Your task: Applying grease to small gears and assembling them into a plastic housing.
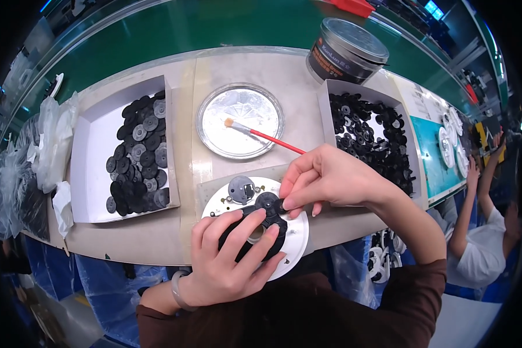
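Note:
A white round base plate lies at the table's near edge, carrying black toothed gears and a round grey motor. My left hand reaches over the large black gear with fingers spread and curved, holding it against the plate. At the plate's upper right, my right hand pinches a small dark gear between thumb and fingers, right beside another black gear. My fingertips partly hide the small gear, so I cannot tell whether it is seated.
A brush with a red handle rests across a round metal lid. White boxes of black and grey gears and small black parts flank it. A tin stands behind. Plastic bags lie left; another person works at right.

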The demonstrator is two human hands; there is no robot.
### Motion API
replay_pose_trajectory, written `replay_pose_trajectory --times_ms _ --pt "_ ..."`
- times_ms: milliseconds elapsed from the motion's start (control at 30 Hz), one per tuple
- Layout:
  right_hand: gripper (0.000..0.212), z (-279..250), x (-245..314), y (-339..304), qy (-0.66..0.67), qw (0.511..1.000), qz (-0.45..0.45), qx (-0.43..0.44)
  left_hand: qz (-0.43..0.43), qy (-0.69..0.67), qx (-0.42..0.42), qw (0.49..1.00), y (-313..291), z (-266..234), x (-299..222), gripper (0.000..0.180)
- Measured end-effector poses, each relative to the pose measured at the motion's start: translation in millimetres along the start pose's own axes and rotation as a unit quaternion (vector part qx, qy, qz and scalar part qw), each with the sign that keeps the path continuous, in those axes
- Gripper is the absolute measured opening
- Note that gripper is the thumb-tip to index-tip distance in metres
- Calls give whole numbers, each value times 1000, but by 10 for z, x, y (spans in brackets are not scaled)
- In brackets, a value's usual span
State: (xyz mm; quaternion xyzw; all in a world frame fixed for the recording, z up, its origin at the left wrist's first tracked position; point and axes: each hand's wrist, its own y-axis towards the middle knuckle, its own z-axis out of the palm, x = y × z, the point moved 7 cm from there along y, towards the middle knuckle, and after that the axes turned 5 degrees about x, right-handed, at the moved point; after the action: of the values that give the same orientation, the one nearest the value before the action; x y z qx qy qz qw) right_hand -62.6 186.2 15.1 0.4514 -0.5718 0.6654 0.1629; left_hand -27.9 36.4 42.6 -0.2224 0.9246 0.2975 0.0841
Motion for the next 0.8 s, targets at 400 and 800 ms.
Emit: replay_pose_trajectory --times_ms 400,800 --pt "17 99 -47 82 -52 993 72 82 -21 -9 -17 1000 0 9 20 33" --pt "26 155 66 41 -147 987 62 7 -12 7 -1 1000 -7 7 13 35"
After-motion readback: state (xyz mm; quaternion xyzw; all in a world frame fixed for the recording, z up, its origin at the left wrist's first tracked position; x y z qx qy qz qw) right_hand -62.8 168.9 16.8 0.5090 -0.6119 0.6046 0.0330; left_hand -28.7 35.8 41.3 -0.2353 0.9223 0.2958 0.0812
